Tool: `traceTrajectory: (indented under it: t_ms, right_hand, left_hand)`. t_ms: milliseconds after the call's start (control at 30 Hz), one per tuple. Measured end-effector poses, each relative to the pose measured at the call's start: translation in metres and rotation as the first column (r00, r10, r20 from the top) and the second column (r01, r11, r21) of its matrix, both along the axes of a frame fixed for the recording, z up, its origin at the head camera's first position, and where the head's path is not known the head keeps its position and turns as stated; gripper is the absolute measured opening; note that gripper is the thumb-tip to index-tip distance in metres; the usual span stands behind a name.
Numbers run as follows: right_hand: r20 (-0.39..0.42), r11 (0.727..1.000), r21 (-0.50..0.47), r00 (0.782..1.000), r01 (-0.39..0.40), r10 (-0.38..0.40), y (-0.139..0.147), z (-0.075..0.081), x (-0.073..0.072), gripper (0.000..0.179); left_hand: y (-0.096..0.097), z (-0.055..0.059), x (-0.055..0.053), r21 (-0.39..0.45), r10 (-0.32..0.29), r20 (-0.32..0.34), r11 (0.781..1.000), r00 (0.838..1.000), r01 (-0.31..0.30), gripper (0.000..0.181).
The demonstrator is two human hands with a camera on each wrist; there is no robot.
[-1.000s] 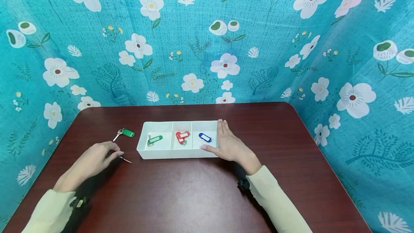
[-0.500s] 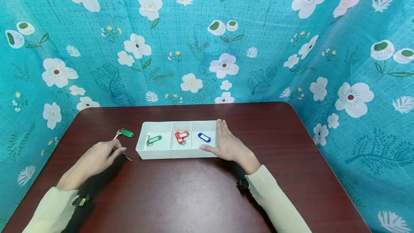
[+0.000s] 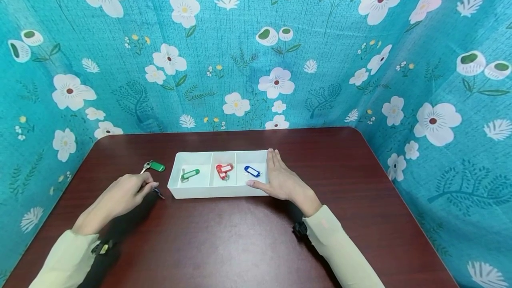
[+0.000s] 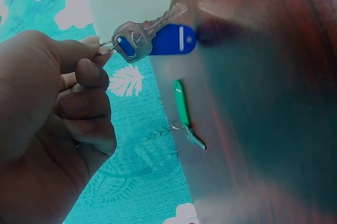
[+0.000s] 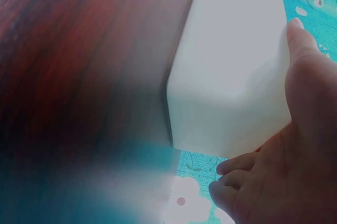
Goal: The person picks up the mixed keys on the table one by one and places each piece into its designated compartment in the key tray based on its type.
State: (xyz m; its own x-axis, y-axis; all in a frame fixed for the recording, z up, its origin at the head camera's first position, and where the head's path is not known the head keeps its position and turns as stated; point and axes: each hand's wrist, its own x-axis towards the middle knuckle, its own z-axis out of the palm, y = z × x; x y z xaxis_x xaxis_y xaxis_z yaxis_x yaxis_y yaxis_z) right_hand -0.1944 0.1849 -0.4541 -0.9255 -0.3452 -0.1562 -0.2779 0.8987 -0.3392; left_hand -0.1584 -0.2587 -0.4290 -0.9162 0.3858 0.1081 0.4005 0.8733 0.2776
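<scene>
My left hand [image 3: 126, 194] pinches the ring of a key [image 4: 135, 40] with a blue key tag [image 4: 176, 40], held just above the table left of the tray. Beside that hand, a green-tagged key [image 3: 157, 166] lies on the table. A white three-compartment tray [image 3: 212, 192] stands in the middle. Its left compartment holds a green key tag [image 3: 190, 174], the centre one red key tags [image 3: 226, 169], and the right one a blue key tag [image 3: 252, 171]. My right hand [image 3: 286, 179] rests against the tray's right end with straight fingers, thumb over the front rim.
The dark red-brown table [image 3: 224, 243] has rounded far corners. A turquoise floral cloth [image 3: 236, 57] hangs behind it and along both sides.
My left hand has shifted slightly to the right, and the key in it has swung to hang more steeply. My right hand and the tray hold their places.
</scene>
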Motion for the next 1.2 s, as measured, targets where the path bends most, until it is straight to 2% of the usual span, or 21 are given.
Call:
traceTrajectory:
  t_ms: [133,667,933,1200]
  right_hand:
    - [-0.001,1.0,-0.007,1.0,0.005,-0.005,0.0,0.001,0.001,0.123]
    - [-0.007,1.0,-0.02,1.0,0.002,-0.002,0.0,-0.001,0.004,0.122]
    - [-0.011,1.0,-0.009,1.0,-0.007,0.007,-0.002,0.0,0.005,0.122]
    - [-0.005,1.0,-0.008,1.0,-0.002,0.002,-0.001,0.001,0.003,0.122]
  left_hand:
    - [0.0,0.002,0.001,0.019,0.004,-0.007,1.0,1.0,-0.004,0.011]
    - [0.003,0.01,0.0,0.077,0.038,0.035,0.996,0.999,-0.04,0.006]
    - [0.004,0.012,0.005,0.093,0.013,0.043,0.996,0.999,-0.017,0.005]
    - [0.01,0.023,0.006,0.114,-0.026,-0.01,0.993,1.0,0.027,0.008]
